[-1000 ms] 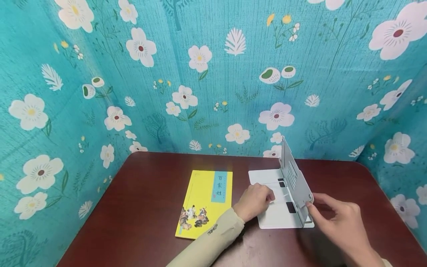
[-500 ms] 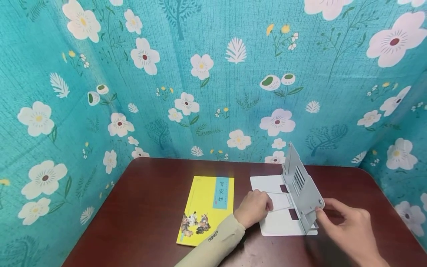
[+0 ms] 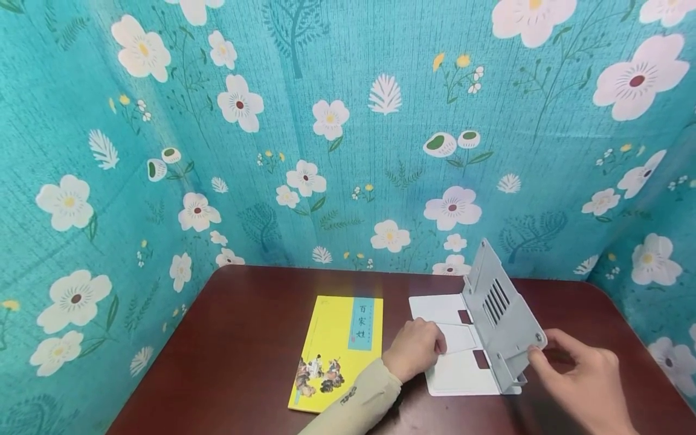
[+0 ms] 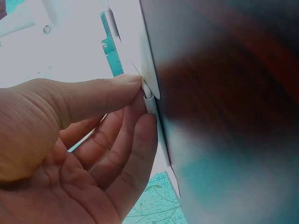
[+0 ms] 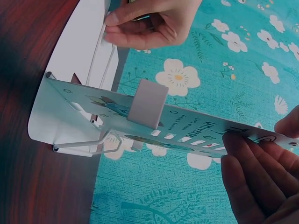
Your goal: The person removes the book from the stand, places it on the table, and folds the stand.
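A white metal folding book stand stands on the table, its base plate [image 3: 462,380] flat and its slotted back plate [image 3: 502,314] raised and leaning to the right. My left hand [image 3: 413,350] pinches the thin wire support [image 5: 96,53] over the base's left part, thumb against fingertips. Seen from the left wrist, the thumb and fingers [image 4: 147,135] close on white wire. My right hand [image 3: 584,374] pinches the free edge of the back plate between thumb and fingers. In the right wrist view a grey clip [image 5: 148,103] and printed lettering show on the plate.
A yellow book [image 3: 337,350] with a blue title strip lies left of the stand, partly under the left sleeve [image 3: 359,399]. Teal flowered cloth [image 3: 348,151] hangs behind and beside the dark red table [image 3: 217,362].
The back plate has tilted further right, showing more of its slotted face, and my right hand has moved right with it. My left hand keeps its pinch. The head view has tilted slightly upward.
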`<state>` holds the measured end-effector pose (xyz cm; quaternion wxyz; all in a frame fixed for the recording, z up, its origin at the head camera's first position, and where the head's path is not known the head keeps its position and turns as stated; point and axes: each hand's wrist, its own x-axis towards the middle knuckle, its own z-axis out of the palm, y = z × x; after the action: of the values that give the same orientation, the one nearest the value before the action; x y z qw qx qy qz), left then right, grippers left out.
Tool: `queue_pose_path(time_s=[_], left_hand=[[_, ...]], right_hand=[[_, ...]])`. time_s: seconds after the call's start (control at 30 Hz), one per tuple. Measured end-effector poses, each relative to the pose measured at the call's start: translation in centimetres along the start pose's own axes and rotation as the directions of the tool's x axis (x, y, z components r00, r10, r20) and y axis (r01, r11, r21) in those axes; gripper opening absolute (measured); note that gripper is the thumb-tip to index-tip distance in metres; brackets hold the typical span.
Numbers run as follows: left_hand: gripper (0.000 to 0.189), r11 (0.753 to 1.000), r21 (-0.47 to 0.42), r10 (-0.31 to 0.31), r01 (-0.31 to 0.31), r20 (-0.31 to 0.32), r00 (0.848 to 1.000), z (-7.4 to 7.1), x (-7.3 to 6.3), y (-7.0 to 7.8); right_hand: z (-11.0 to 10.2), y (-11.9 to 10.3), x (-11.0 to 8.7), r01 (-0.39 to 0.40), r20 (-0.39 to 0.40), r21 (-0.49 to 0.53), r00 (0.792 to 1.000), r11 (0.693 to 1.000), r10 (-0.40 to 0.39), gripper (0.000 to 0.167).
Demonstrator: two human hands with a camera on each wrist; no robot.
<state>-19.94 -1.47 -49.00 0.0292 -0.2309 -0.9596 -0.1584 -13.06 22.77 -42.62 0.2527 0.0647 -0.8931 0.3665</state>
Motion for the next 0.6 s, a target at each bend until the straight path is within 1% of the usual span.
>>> queue_pose_path(time_s=[0.13, 0.27, 0.43, 0.6], left_hand=[[0.020, 1.000, 0.002, -0.006, 0.006, 0.012, 1.000, -0.08, -0.06, 0.02], [0.021, 1.000, -0.007, -0.012, 0.012, 0.027, 1.000, -0.14, -0.10, 0.02], [0.021, 1.000, -0.021, -0.004, 0.004, 0.016, 1.000, -0.20, -0.03, -0.01], [0.021, 1.000, -0.023, -0.001, 0.001, 0.012, 1.000, -0.10, -0.12, -0.06]], right_hand=[[0.06, -0.07, -0.01, -0.017, 0.013, -0.022, 1.000, 1.000, 0.017, 0.014], [0.23, -0.25, -0.05, -0.004, 0.003, -0.033, 1.000, 0.999, 0.004, 0.012], [0.44, -0.32, -0.05, 0.005, -0.012, -0.039, 1.000, 0.999, -0.005, 0.014], [0.59, -0.40, -0.10, -0.014, 0.004, -0.057, 1.000, 0.998, 0.014, 0.014]])
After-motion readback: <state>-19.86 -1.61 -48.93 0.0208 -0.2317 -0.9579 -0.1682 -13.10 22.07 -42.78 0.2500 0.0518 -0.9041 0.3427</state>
